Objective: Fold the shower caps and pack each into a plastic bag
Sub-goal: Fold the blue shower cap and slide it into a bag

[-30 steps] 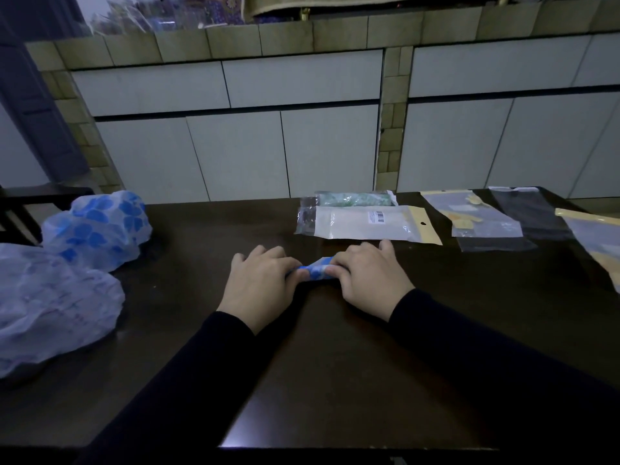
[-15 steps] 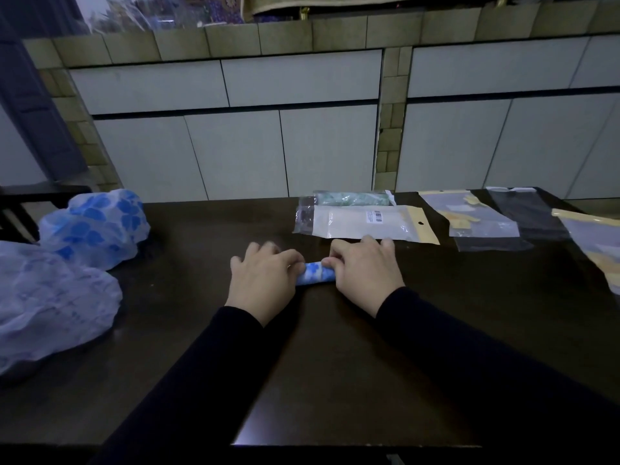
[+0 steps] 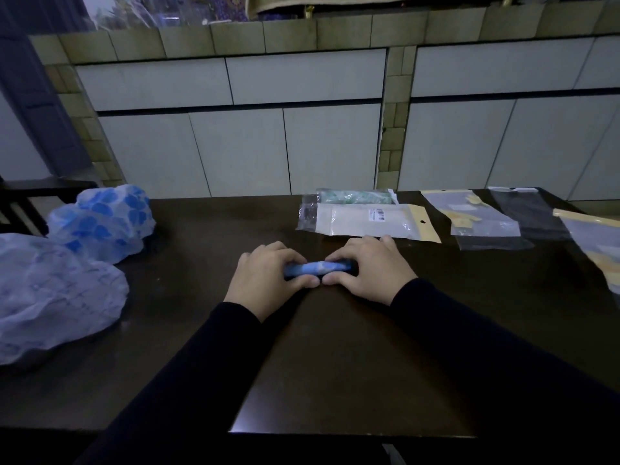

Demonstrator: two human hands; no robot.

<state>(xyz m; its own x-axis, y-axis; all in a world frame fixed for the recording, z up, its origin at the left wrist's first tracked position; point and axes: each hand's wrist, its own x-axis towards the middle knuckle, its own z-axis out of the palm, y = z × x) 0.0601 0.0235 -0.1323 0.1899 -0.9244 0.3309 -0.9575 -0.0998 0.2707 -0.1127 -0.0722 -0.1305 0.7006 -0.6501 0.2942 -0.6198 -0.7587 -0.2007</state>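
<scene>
We see a dark wooden table [image 3: 335, 364]. On its left lie two loose shower caps [image 3: 100, 223], on its far side packed plastic bags [image 3: 365, 221] and empty bags [image 3: 483, 219], and in the middle a rolled blue cap [image 3: 317, 267].

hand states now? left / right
Left hand: closed, fingers curled round the left end of the rolled blue shower cap.
Right hand: closed, gripping the same roll's right end.
</scene>
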